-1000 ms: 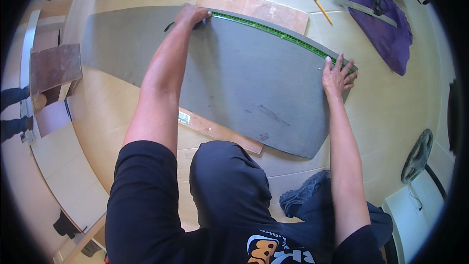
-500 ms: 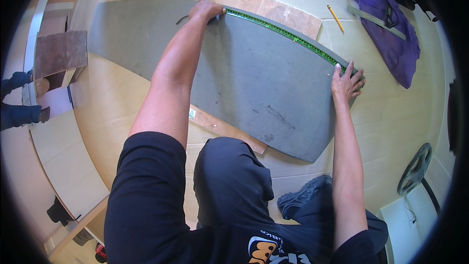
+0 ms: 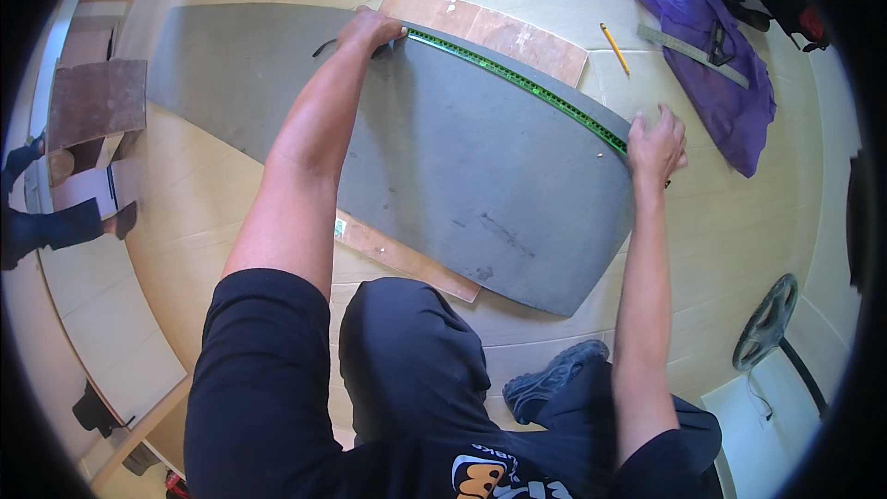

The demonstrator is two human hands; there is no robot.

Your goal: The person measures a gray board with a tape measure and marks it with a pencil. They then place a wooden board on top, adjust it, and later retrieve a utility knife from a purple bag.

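Green measuring tape (image 3: 517,80) lies along grey board's (image 3: 443,157) 1-o'clock edge, long axis 10-to-4 o'clock. Left hand (image 3: 371,30) hides 10-o'clock end; right hand (image 3: 654,145), loosely curled, obscures 4-o'clock end. Cannot tell either grip.

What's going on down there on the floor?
The person's left hand holds one end of a green tape measure, which runs out along the far edge of a grey board. The right hand is at the tape's other end, fingers partly curled; whether it grips the tape is unclear. A yellow pencil lies beyond the board.
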